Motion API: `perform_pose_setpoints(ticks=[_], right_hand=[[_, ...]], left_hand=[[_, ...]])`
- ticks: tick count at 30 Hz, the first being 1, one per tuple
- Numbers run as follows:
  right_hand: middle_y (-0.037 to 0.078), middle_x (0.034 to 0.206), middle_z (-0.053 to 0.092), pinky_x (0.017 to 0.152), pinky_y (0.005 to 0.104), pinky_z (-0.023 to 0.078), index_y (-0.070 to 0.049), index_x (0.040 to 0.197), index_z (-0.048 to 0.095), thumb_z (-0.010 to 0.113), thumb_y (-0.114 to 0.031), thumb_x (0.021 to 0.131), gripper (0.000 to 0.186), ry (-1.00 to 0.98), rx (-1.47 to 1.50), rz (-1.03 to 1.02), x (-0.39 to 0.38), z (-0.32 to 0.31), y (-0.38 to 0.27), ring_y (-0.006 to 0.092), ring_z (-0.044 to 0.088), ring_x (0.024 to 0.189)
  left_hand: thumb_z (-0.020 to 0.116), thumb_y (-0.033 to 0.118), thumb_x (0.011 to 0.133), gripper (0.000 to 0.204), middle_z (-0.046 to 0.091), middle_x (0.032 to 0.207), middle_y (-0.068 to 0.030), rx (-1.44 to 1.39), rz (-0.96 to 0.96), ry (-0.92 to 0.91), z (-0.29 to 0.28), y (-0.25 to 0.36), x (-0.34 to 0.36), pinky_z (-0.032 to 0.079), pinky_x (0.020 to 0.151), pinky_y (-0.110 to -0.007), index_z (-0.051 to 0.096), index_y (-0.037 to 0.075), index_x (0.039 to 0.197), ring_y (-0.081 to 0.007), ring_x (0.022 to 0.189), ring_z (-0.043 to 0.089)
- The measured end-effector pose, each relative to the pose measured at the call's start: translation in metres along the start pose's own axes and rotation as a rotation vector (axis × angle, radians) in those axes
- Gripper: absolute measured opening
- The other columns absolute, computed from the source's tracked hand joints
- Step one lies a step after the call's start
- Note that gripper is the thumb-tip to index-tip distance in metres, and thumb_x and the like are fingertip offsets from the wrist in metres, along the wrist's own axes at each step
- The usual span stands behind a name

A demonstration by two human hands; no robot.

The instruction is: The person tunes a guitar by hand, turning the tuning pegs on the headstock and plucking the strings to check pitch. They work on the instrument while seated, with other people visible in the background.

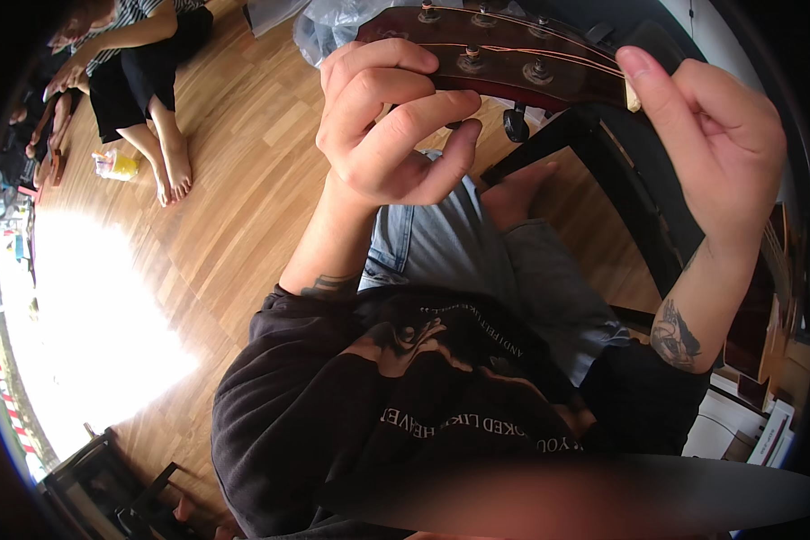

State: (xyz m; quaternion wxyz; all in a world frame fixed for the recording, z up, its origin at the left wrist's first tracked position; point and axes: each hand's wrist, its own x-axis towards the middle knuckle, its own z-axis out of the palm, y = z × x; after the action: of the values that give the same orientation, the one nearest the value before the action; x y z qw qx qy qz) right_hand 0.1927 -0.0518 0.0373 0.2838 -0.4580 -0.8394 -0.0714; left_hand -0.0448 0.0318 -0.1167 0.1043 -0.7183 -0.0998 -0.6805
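A dark reddish-brown guitar headstock (567, 90) lies across the top of the view. Metal string posts stand on it, and copper-coloured strings (567, 56) run along it to the pale nut (633, 97). My left hand (369, 126) is at its left end, fingers curled, with thumb and forefinger closed round a black tuning peg (454, 124) that they mostly hide. Another black tuning peg (515, 124) sticks out below the edge. Beside the nut, my right hand (724, 135) is closed, its thumb against a string; the folded fingers hide the rest of the string.
A black chair-like frame (639, 189) stands under the headstock, near my legs. Clear plastic wrapping (328, 27) lies beyond my left hand. Another person (144, 72) sits at the far left, near a yellow drink cup (117, 165) on the wooden floor (243, 171). Black furniture (108, 486) stands lower left.
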Motion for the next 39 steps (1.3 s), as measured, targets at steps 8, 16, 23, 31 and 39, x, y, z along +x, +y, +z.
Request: perform_pose_setpoints(ticks=[8,16,23,31,39], right_hand=[[-0.003,0.060,0.036,0.053,0.0270,0.021,-0.001,0.066,0.057,0.077,-0.010,0.100,0.041,-0.060,-0.007,0.163,-0.006,-0.003,0.005,0.0038,0.029,0.057],[-0.006,0.060,0.032,0.053,0.0274,0.019,-0.004,0.062,0.049,0.078,-0.011,0.100,0.048,0.087,0.064,0.229,-0.023,-0.009,0.009,0.0035,0.026,0.057],[-0.006,0.059,0.031,0.053,0.0283,0.018,-0.005,0.061,0.047,0.078,-0.009,0.100,0.050,0.027,0.030,0.215,-0.029,-0.020,0.019,0.0038,0.025,0.056],[-0.005,0.058,0.031,0.053,0.0288,0.017,-0.004,0.061,0.046,0.078,-0.008,0.100,0.050,-0.001,-0.021,0.213,-0.028,-0.020,0.013,0.0043,0.024,0.056],[-0.004,0.059,0.030,0.054,0.0296,0.017,-0.003,0.062,0.045,0.078,-0.004,0.098,0.049,-0.002,-0.011,0.219,-0.028,-0.021,0.011,0.0057,0.024,0.056]], left_hand=[[0.079,0.010,0.059,0.030,0.070,0.091,-0.0012,-0.057,0.004,0.047,0.004,-0.003,-0.003,0.046,0.076,-0.039,0.081,0.016,0.089,-0.0275,0.096,0.068],[0.085,0.001,0.065,0.031,0.071,0.089,0.0006,-0.065,-0.007,0.021,-0.002,-0.001,0.002,0.052,0.078,-0.038,0.078,0.015,0.092,-0.0276,0.097,0.068],[0.085,0.000,0.061,0.036,0.057,0.077,0.0014,0.055,-0.142,0.042,0.007,0.013,0.003,0.052,0.076,-0.035,0.081,0.015,0.093,-0.0266,0.093,0.067],[0.092,0.011,0.065,0.026,0.067,0.085,0.0021,-0.037,0.077,-0.137,-0.016,-0.017,0.013,0.049,0.074,-0.033,0.083,0.015,0.089,-0.0218,0.088,0.071],[0.087,0.006,0.070,0.030,0.063,0.085,0.0011,-0.048,-0.036,0.328,0.028,-0.002,-0.002,0.045,0.073,-0.036,0.064,0.016,0.087,-0.0232,0.085,0.071]])
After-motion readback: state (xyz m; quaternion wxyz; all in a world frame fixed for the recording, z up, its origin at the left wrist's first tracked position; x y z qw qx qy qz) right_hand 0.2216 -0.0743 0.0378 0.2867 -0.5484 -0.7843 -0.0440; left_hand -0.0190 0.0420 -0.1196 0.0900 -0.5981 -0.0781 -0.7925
